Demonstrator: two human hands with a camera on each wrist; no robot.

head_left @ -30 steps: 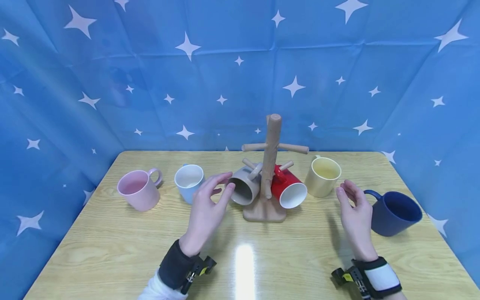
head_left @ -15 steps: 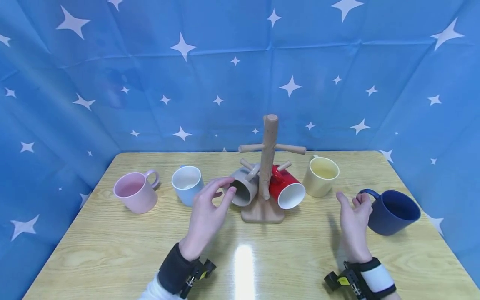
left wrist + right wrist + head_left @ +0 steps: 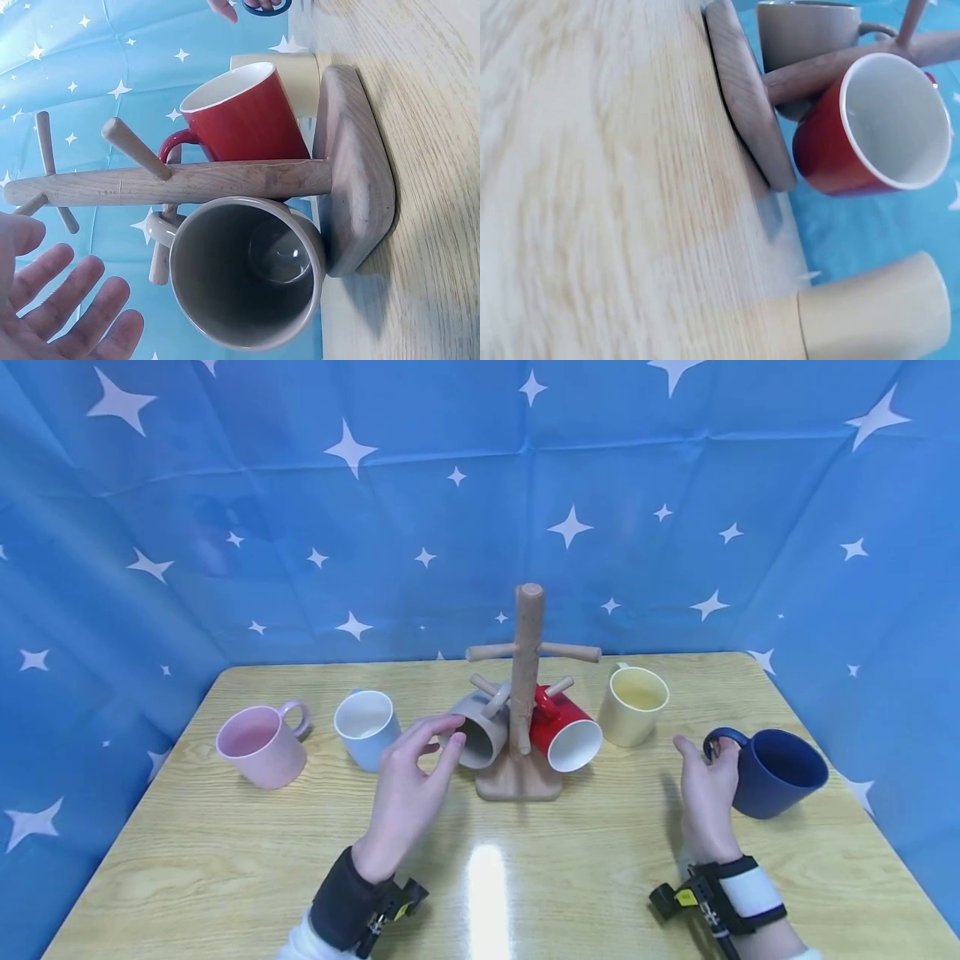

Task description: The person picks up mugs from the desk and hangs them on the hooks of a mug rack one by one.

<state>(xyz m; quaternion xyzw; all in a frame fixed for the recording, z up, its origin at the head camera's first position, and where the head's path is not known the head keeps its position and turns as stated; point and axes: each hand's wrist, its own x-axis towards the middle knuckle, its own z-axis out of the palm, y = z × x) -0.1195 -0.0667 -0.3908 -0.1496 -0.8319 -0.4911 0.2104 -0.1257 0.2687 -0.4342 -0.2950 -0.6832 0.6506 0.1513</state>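
Observation:
A wooden mug tree (image 3: pixel 527 672) carries a grey mug (image 3: pixel 247 277) and a red mug (image 3: pixel 567 733), both hung by their handles with mouths tipped forward. My left hand (image 3: pixel 408 785) hovers just left of the grey mug, thumb and fingers parted; in the left wrist view its relaxed fingers (image 3: pixel 75 300) hold nothing. On the right, a navy blue mug (image 3: pixel 776 772) stands upright, its handle toward my right hand (image 3: pixel 711 793). Fingers of that hand hook into the handle loop while the thumb points up, apart from it. The right wrist view does not show this hand.
A pink mug (image 3: pixel 266 752) and a light blue mug (image 3: pixel 369 735) stand upright left of the mug tree. Behind the right hand is a cream mug (image 3: pixel 877 311). Bare upper pegs (image 3: pixel 570 652) jut from the post. A star-patterned blue curtain (image 3: pixel 375 527) hangs behind the wooden table (image 3: pixel 225 860).
My right hand has moved right to the navy mug, its fingers going into the handle loop. The left hand has stayed beside the grey mug. The head view has shifted slightly.

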